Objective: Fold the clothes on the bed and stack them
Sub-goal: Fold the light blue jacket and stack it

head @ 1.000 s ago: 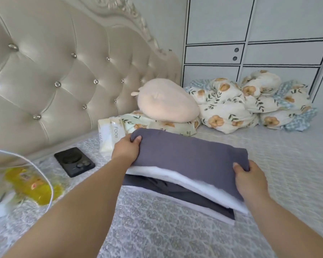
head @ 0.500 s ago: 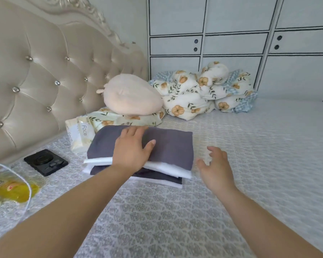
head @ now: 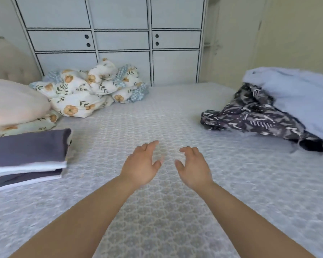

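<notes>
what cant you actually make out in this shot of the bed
Head view only:
- Folded stack: its left part is cut off by the frame edge, so its full width is unknown.
- Light blue garment: runs off the right edge; its type is unclear.
- Dark patterned garment: partly buried under the blue one.
- Left hand and right hand: palms face down, undersides hidden.

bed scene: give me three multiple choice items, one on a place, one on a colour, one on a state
1. Where is the folded stack?
A. left edge of view
B. far right
C. between the hands

2. What colour is the stack's top piece?
A. red
B. grey-purple
C. green

3. What are the hands doing?
A. gripping cloth
B. open, holding nothing
C. holding a phone

Answers:
1 A, it lies at the left, below the pillow.
2 B, its top layer is grey-purple.
3 B, the left hand and right hand are open above the bed.
</notes>
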